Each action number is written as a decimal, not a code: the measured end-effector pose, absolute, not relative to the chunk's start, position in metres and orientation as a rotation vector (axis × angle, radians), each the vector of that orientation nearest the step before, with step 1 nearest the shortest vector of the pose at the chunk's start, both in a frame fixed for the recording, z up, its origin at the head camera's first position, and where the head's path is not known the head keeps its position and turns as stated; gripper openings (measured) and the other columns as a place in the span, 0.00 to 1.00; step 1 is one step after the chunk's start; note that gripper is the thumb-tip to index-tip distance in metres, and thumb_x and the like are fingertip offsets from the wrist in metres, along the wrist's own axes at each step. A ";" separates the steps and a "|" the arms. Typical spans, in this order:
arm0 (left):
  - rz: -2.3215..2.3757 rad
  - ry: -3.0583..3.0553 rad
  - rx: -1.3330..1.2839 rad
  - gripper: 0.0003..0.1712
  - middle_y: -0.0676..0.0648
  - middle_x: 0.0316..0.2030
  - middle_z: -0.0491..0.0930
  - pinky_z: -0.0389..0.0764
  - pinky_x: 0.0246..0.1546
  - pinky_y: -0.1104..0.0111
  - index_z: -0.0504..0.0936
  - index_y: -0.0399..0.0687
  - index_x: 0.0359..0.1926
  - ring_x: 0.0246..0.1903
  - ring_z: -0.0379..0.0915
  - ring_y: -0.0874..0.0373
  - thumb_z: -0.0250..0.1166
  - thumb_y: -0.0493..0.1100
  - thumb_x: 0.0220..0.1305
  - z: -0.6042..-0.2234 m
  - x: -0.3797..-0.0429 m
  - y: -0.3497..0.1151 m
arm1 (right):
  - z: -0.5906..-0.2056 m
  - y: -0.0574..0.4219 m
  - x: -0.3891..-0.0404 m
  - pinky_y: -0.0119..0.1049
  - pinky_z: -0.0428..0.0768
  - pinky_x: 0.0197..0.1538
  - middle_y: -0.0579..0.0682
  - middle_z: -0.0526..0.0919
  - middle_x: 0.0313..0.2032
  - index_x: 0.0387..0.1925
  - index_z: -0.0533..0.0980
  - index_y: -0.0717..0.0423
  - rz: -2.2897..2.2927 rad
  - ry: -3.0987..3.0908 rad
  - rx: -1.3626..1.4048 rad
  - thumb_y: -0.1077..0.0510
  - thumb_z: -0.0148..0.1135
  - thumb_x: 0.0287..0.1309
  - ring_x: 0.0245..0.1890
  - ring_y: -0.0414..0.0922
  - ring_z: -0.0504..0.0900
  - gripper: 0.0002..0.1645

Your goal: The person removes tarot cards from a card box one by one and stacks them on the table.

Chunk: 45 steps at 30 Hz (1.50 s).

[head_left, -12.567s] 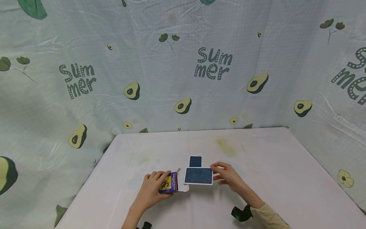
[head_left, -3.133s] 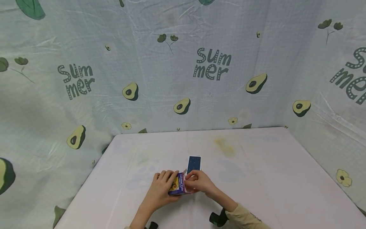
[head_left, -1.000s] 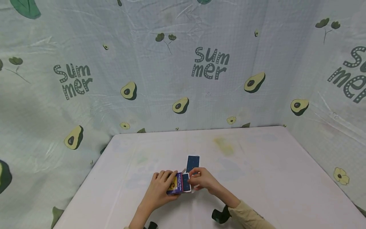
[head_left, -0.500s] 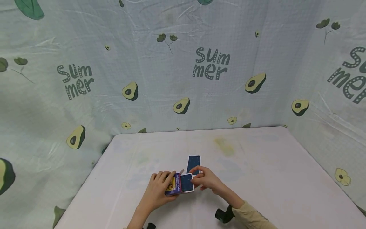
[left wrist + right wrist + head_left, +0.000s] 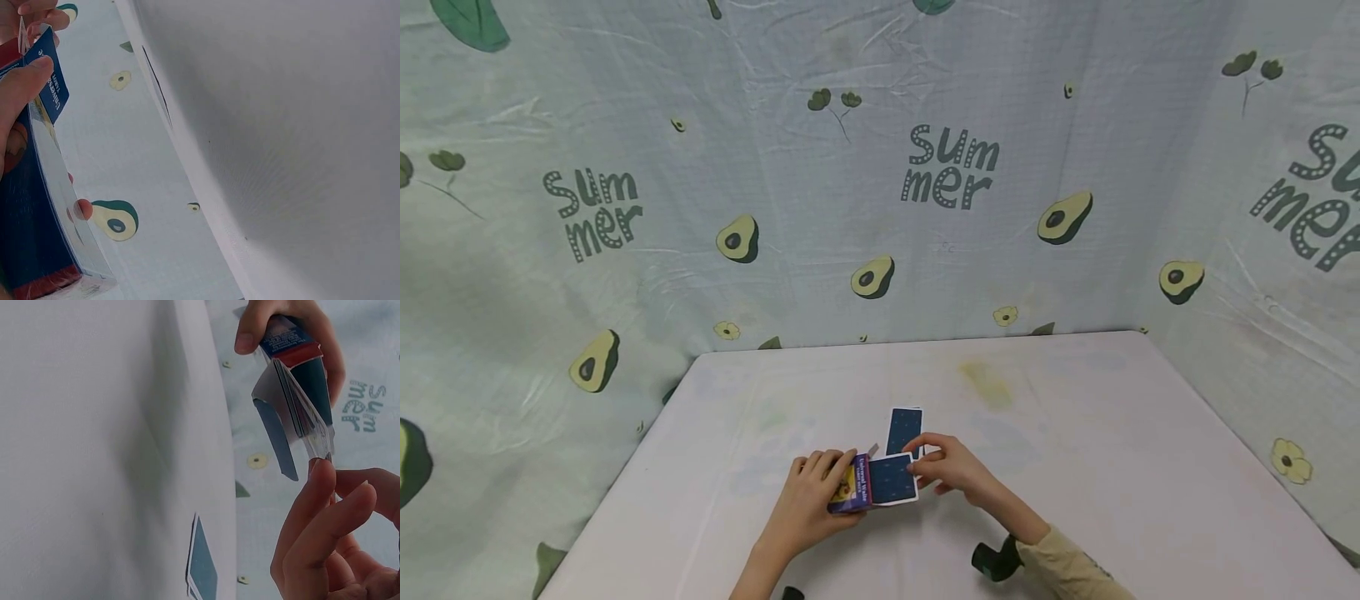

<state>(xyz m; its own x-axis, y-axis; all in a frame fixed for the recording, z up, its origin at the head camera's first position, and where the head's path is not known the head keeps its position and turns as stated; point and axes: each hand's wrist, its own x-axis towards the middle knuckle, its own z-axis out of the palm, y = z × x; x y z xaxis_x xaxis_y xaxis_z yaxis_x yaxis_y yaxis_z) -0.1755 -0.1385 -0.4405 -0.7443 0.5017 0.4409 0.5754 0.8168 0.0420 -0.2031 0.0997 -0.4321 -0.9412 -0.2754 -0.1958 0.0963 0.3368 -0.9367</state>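
In the head view my left hand [image 5: 805, 502] grips a purple and yellow tarot card box [image 5: 850, 490] above the table. Blue-backed cards [image 5: 892, 479] stick out of its right-hand opening. Thumb and fingers of my right hand [image 5: 957, 471] pinch the outer end of these cards. The right wrist view shows several card edges [image 5: 295, 403] inside the box mouth, beside an unfolded flap [image 5: 275, 434]. Just behind the hands, a small pile of blue-backed cards [image 5: 904, 428] lies on the table. From the left wrist, my left thumb presses the box's side [image 5: 37, 206].
A white table [image 5: 760, 392] with a yellowish stain [image 5: 985, 383] lies beneath the hands. Behind it and at both sides hangs a pale sheet [image 5: 820, 183] printed with avocados and lettering. A dark wrist camera [image 5: 997, 560] sits below my right forearm.
Over the last second the blue-backed cards have slid farther out of the box, as my right hand moved right and my left hand shifted slightly left. Earlier, a card was held sideways over the pile.
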 end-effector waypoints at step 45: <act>-0.239 -2.533 -0.716 0.48 0.51 0.44 0.73 0.66 0.41 0.62 0.71 0.49 0.56 0.42 0.67 0.57 0.73 0.62 0.30 -0.444 -0.180 -0.145 | -0.432 0.138 -0.207 0.30 0.72 0.23 0.49 0.83 0.30 0.44 0.73 0.59 -1.794 2.232 0.032 0.52 0.56 0.56 0.27 0.43 0.83 0.17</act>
<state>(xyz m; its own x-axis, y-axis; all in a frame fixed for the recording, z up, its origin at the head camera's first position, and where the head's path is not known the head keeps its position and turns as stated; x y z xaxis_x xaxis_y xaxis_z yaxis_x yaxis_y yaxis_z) -0.1796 -0.1450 -0.4436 -0.7403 0.4445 0.5044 0.5309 0.8468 0.0330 -0.2071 0.1383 -0.4322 -0.9615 -0.1547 -0.2273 0.1888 0.2297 -0.9548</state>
